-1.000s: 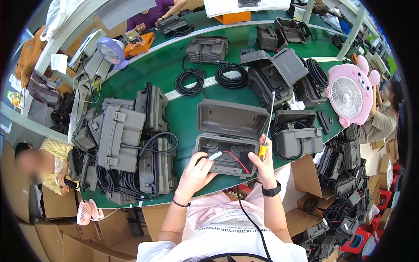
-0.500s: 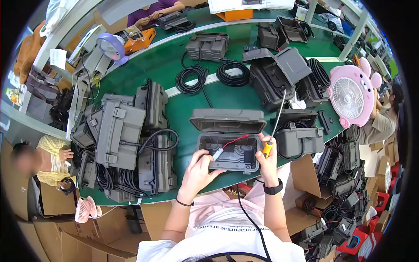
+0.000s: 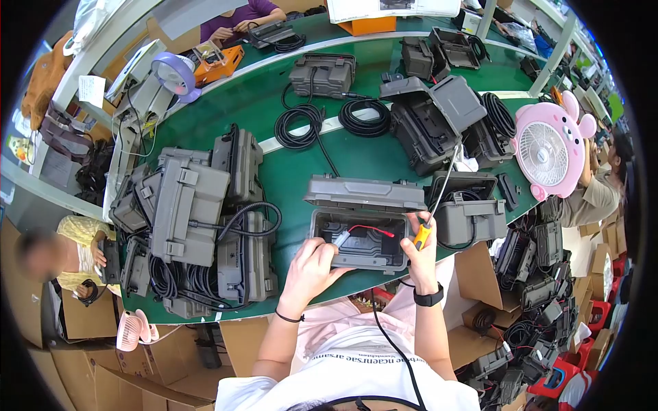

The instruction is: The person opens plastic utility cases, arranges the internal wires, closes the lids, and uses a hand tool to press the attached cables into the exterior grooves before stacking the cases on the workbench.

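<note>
An open grey plastic case (image 3: pixel 370 257) stands at the bench's front edge, its lid (image 3: pixel 367 193) raised at the back. My left hand (image 3: pixel 310 270) is closed on the case's left front corner, beside a white connector (image 3: pixel 341 238). From that connector a red wire (image 3: pixel 367 229) with a red tip reaches across the inside of the case. At the right end of the case, my right hand (image 3: pixel 422 257) is closed around the yellow handle of a screwdriver (image 3: pixel 423 235). The screwdriver's long shaft points up and away.
Grey cases (image 3: pixel 188 212) are piled at the left. Coiled black cables (image 3: pixel 364 116) and more cases lie at the back and right. A pink fan (image 3: pixel 545 147) stands at the right, a purple fan (image 3: pixel 175 75) at the back left. Co-workers sit at the left, back and right.
The case has turned level and its lid has tipped lower. The screwdriver leans further right, and my right hand has shifted slightly right. The red wire has moved up inside the case.
</note>
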A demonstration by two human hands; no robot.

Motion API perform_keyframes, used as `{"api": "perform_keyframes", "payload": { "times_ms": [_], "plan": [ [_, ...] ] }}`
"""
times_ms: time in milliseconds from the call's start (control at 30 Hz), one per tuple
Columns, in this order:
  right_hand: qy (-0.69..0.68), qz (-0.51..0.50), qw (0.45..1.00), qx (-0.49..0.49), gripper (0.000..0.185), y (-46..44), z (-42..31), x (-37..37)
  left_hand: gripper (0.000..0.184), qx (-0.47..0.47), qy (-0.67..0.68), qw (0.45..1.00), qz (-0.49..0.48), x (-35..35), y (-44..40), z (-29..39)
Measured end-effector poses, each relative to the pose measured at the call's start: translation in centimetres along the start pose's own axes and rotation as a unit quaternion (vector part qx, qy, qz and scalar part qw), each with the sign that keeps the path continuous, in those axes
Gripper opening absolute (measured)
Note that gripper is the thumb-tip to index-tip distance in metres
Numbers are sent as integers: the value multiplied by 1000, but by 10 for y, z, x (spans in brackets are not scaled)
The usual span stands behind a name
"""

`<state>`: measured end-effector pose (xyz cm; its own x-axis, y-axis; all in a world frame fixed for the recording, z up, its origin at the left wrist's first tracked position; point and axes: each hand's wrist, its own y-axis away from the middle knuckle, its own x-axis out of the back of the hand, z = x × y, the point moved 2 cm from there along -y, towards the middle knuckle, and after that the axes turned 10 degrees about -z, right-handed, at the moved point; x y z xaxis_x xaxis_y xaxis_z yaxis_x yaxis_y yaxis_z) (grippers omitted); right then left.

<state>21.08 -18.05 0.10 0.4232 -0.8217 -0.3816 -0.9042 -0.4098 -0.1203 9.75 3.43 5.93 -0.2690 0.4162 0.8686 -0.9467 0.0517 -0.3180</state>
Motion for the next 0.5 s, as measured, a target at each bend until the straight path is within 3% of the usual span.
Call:
{"api": "perform_keyframes", "payload": {
  "times_ms": [100, 300, 500],
  "plan": [
    [-10, 14, 1000, -14, 70, -1, 0, -2, 48, 1, 3, 1000, -14, 1, -4, -1],
    [101, -22, 995, 13, 70, -12, -20, -9, 51, 22, 21, 999, -43, 6, -15, -3],
    [105, -1, 994, 14, 58, -16, -27, -11, 53, 60, 18, 994, -89, 9, -19, -4]
  ]
}}
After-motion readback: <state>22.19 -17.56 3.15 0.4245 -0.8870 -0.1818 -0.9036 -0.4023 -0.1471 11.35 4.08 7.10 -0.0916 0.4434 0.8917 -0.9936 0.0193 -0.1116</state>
